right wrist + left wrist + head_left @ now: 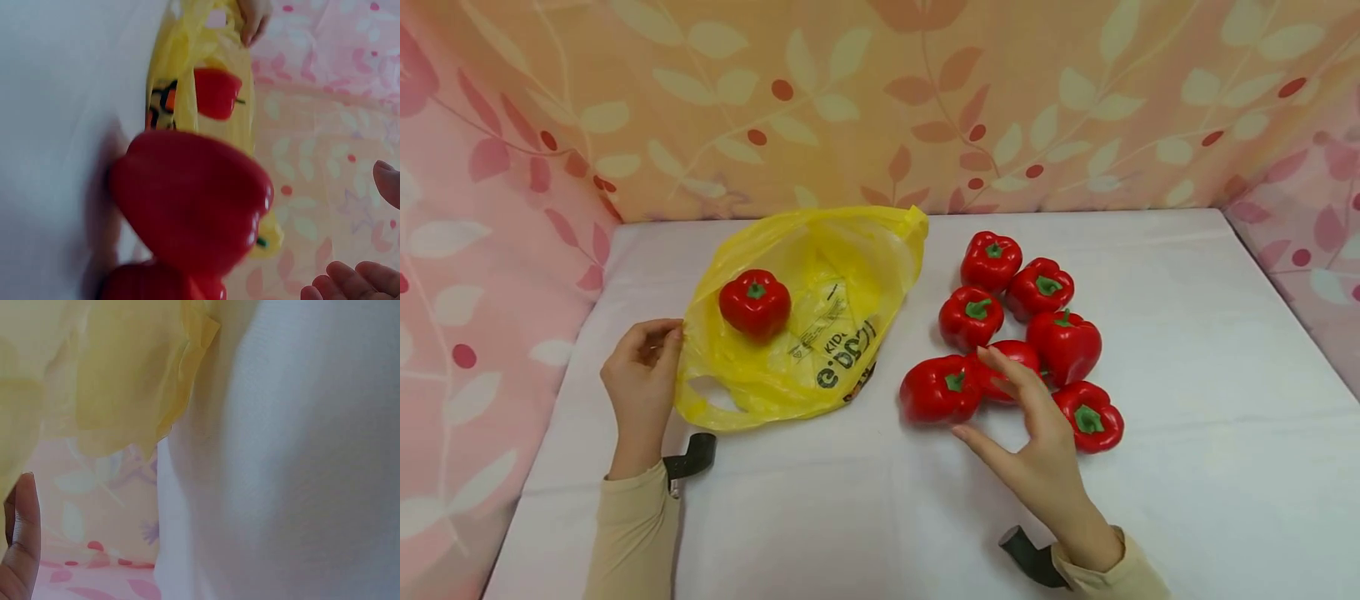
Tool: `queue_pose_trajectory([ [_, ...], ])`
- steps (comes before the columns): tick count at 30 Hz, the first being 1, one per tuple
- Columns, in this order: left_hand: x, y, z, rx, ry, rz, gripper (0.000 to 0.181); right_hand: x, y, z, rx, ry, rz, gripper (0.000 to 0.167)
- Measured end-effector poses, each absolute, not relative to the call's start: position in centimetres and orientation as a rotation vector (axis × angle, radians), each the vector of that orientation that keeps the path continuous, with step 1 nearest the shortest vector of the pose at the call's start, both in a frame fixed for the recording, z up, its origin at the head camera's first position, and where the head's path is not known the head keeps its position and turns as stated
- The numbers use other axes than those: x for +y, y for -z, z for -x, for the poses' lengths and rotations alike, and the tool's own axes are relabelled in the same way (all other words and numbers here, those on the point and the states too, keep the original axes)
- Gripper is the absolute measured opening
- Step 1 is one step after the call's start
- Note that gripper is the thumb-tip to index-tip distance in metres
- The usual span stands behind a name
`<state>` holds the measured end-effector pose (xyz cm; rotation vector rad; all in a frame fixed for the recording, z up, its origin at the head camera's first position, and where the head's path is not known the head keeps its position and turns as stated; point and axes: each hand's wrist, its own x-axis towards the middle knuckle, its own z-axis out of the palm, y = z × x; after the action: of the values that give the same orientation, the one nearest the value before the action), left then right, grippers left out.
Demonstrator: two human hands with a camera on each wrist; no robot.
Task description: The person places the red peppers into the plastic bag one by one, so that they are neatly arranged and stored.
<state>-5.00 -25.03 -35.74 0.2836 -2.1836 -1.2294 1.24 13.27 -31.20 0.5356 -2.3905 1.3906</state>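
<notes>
Writing 1st: yellow bag (883, 267) has black print; "KID" is legible, bigger letters nearby are crumpled & can't be read in full, small print beside them is too fine. R wrist cam adds black marks on an orange patch (167, 100) on the bag's side, only a sliver of which shows in head view. L wrist cam gets mostly yellow plastic up close, plus a digit, white cloth (820, 525) & leaf-print curtain (887, 108).

Bag lies w/ mouth open on L side of the cloth; 1 red pepper (755, 304) w/ green stem sits inside, toward its L. The other 7 peppers (1064, 350) are in a loose cluster on the cloth, R of bag.

L hand (643, 375) pinches bag's L edge btwn thumb & fingers. R hand (1037, 450) is spread, thumb well apart from fingers, by the near-L pepper (934, 392) of the cluster, nothing gripped; R wrist cam shows the gap btwn those digits and the peppers. Sleeves (634, 533) are beige, w/ a dark curved piece (700, 452) at each wrist.
</notes>
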Motion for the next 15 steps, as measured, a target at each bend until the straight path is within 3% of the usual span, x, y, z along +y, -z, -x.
queue_pose_trajectory([
  [9, -24.8, 35.7, 5.1, -2.18, 1.266, -0.282, 0.013, 17.6, 31.2, -2.5, -2.4, -1.294, -0.256, 0.091],
  [15, -24.9, 35.6, 5.0, -2.189, 1.234, -0.301, 0.014, 19.4, 31.6, -3.0, -2.382, -1.292, 0.009, 0.085],
])
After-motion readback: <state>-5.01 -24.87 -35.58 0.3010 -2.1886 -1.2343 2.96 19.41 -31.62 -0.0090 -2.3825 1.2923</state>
